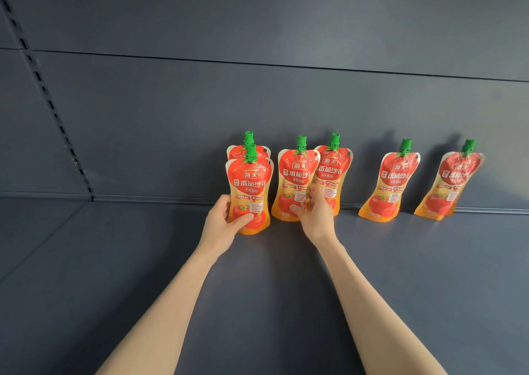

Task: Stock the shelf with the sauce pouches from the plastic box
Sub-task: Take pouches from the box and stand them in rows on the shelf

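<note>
My forearms reach in over the bare shelf (286, 303) toward the row of pouches against the back panel (257, 94). My worry is toppling: these pouches lean on the panel, and a nudge as I let go could knock one over. My left hand (221, 224) is wrapped around the front pouch (249, 194), standing just before another at the panel. My right hand (316, 217), half curled, grips the next pouch (292, 184) and touches its overlapping neighbour. Two more stand well apart, rightward. The box is out of view.
</note>
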### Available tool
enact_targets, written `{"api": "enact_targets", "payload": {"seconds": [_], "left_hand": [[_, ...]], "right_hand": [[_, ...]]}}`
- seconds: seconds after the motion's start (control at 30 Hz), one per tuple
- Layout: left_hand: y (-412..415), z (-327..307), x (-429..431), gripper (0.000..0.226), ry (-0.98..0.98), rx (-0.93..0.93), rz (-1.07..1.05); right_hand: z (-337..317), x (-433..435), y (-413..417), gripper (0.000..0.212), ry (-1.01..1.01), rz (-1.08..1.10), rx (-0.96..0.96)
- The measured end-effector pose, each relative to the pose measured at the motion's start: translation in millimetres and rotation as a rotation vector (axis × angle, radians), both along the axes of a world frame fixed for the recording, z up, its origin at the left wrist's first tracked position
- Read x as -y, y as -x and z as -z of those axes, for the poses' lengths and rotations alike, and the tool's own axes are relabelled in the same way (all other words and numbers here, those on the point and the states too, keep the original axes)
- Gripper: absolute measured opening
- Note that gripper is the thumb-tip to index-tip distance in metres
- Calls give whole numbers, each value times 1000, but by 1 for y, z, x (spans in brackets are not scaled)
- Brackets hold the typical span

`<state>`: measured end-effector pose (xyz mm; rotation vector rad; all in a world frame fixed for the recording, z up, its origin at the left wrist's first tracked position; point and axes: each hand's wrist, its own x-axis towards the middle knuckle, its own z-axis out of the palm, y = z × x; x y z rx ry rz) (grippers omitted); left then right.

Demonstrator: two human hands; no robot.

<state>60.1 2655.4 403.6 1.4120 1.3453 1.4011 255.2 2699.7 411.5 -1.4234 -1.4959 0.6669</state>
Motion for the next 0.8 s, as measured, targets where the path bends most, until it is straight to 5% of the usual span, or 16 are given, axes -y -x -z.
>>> {"api": "enact_targets", "payload": {"seconds": [0.8], "left_hand": [[-1, -1, 5, 39, -24, -78, -50]], "right_hand": [[-1, -3, 13, 56, 14, 77, 81]]}}
